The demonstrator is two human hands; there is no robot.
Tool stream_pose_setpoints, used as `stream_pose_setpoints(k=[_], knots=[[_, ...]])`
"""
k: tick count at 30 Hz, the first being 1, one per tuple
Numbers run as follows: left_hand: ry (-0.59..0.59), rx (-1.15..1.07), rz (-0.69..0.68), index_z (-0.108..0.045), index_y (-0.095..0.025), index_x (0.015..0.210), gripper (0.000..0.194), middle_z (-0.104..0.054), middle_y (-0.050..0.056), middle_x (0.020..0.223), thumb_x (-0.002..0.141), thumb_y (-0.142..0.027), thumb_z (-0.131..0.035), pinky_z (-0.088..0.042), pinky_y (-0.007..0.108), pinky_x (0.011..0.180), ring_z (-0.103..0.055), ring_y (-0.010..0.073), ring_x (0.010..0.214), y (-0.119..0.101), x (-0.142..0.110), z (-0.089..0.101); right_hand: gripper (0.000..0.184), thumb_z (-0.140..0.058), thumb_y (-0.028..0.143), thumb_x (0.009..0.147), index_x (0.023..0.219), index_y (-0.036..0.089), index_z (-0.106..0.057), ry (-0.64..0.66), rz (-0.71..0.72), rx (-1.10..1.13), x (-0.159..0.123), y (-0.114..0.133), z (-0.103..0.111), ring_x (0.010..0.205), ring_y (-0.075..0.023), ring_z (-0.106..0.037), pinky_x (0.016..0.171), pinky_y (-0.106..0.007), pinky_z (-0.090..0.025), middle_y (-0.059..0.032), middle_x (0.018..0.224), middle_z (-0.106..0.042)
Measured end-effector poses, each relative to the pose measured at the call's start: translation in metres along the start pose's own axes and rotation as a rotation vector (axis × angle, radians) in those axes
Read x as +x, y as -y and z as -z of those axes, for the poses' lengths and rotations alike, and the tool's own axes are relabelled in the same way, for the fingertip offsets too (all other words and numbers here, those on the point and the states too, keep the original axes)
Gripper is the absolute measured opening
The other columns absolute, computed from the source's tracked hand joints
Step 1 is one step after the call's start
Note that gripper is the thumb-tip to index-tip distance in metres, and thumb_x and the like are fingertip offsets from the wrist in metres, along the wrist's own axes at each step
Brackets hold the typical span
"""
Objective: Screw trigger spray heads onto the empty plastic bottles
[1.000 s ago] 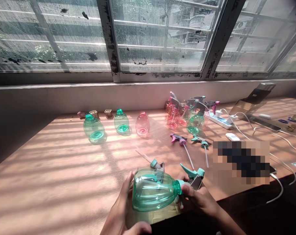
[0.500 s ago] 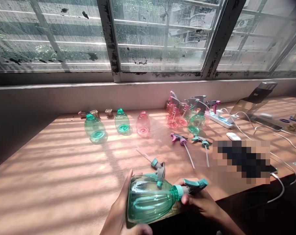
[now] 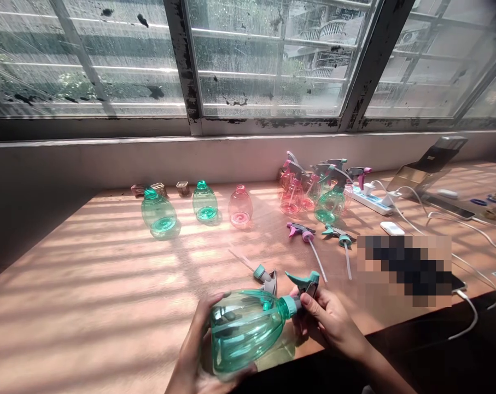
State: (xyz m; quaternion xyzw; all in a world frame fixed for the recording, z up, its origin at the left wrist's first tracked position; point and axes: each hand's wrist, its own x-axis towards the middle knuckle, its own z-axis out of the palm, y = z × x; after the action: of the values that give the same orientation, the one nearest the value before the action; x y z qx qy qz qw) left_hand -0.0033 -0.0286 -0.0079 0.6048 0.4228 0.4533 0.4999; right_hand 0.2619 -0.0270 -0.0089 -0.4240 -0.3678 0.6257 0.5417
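A clear green spray bottle (image 3: 241, 328) lies on its side just above the near edge of the wooden table (image 3: 87, 284). My left hand (image 3: 194, 350) is wrapped round its base. The fingers of my right hand (image 3: 330, 323) are closed on the teal trigger spray head (image 3: 303, 284) at the bottle's neck. Another loose spray head (image 3: 264, 273) lies on the table right behind the bottle.
Two green bottles (image 3: 159, 213) and a pink bottle (image 3: 240, 205) without heads stand further back. A cluster of finished spray bottles (image 3: 313, 189) stands at the back right, two loose heads (image 3: 305, 235) in front. A power strip (image 3: 371, 200), cables and a phone lie right.
The bottle has tipped and shifted left and down in my hands. My right hand has turned the spray head at the neck, and its trigger now points up and left.
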Motion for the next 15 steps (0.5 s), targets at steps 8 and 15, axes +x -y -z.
stream_pose_setpoints(k=[8, 15], knots=[[-0.018, 0.372, -0.405, -0.037, -0.044, 0.146, 0.082, -0.042, 0.013, 0.149, 0.08, -0.052, -0.086, -0.06, 0.047, 0.096, -0.054, 0.0377, 0.136, 0.001, 0.002, -0.003, 0.044, -0.082, 0.059, 0.084, 0.093, 0.016, -0.077, -0.039, -0.001, 0.04, 0.003, -0.003, 0.003, 0.055, -0.0158, -0.068, 0.052, -0.025, -0.054, -0.0027, 0.065, -0.074], [0.029, 0.278, -0.32, -0.014, -0.049, 0.161, 0.105, -0.032, 0.012, 0.167, 0.082, -0.052, -0.083, -0.055, 0.06, 0.108, -0.052, 0.0436, 0.142, 0.005, 0.006, 0.001, 0.048, -0.09, 0.056, 0.076, 0.104, 0.018, -0.078, -0.1, 0.138, -0.076, -0.007, -0.005, 0.003, 0.055, -0.0159, -0.065, 0.057, -0.029, -0.051, -0.0045, 0.074, -0.079]])
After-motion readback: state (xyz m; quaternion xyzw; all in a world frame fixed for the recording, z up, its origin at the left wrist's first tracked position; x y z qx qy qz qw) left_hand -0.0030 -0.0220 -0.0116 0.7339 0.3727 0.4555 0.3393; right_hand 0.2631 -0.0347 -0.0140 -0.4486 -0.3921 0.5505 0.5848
